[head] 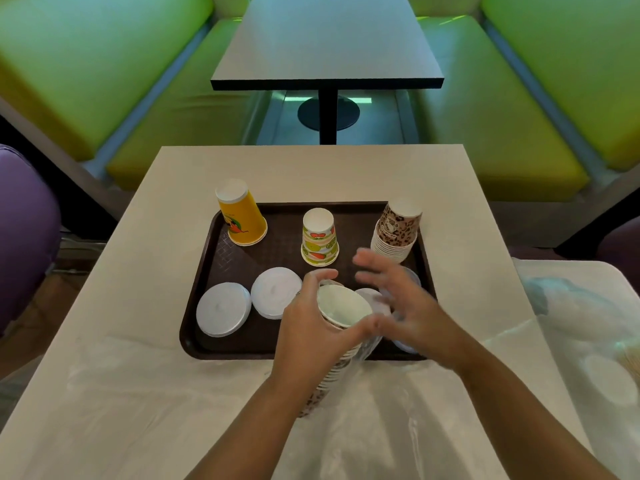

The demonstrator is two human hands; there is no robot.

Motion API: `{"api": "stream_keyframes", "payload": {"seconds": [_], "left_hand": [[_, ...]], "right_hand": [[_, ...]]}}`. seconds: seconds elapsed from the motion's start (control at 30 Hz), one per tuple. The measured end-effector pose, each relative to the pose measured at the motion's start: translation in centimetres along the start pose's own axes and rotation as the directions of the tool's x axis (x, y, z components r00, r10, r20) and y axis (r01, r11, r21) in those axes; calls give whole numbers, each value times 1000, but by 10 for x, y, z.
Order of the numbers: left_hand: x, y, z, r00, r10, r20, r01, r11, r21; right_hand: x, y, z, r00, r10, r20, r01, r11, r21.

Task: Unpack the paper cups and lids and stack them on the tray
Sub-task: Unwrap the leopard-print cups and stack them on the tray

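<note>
A dark brown tray (pixel 242 268) lies on the beige table. Upside down on it stand a yellow cup stack (pixel 241 216), a fruit-patterned cup stack (pixel 319 237) and a leopard-print cup stack (pixel 396 232). Two white lid stacks (pixel 223 309) (pixel 275 296) rest at the tray's front left; more clear lids (pixel 408 278) lie partly hidden behind my hands. My left hand (pixel 311 327) grips a tilted sleeve of leopard-print cups (pixel 341 308), open mouth up, still in clear plastic wrap. My right hand (pixel 398 299), blurred, is beside the sleeve's rim with fingers spread.
Clear plastic wrapping (pixel 381 410) covers the near table. Another wrapped pack (pixel 588 323) lies on the surface at right. A dark table (pixel 327 64) and green benches (pixel 104 81) stand beyond; a purple seat (pixel 24 230) is at left.
</note>
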State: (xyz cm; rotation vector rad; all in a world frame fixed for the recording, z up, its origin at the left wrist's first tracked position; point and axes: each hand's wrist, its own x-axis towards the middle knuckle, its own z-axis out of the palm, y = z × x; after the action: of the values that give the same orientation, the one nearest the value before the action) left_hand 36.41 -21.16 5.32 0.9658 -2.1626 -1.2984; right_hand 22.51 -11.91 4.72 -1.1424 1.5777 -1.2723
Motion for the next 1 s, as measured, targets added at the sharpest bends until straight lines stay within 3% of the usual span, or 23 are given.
{"api": "stream_keyframes", "payload": {"seconds": [0.03,0.1,0.27,0.4,0.7,1.0], "left_hand": [[-2,1,-1,1000,8,-12,-8,1000,-11],[-8,4,-2,999,28,-45,-30,999,-39],[-29,1,-2,991,66,-117,-84,985,-151],[-46,-16,-2,988,55,-142,-81,979,-187],[-71,-53,-4,992,4,-127,-33,973,-229],[-73,-83,-8,998,-63,14,65,982,-175]], "right_hand": [[-7,1,5,996,23,89,-24,1000,9],[-18,4,16,993,18,115,-15,999,-32],[-25,7,46,997,-30,-68,20,991,-133],[-29,12,64,994,-32,-104,14,986,-164],[-39,27,97,987,-16,-158,-7,989,-147],[-45,42,117,971,81,-225,-115,983,-142]]}}
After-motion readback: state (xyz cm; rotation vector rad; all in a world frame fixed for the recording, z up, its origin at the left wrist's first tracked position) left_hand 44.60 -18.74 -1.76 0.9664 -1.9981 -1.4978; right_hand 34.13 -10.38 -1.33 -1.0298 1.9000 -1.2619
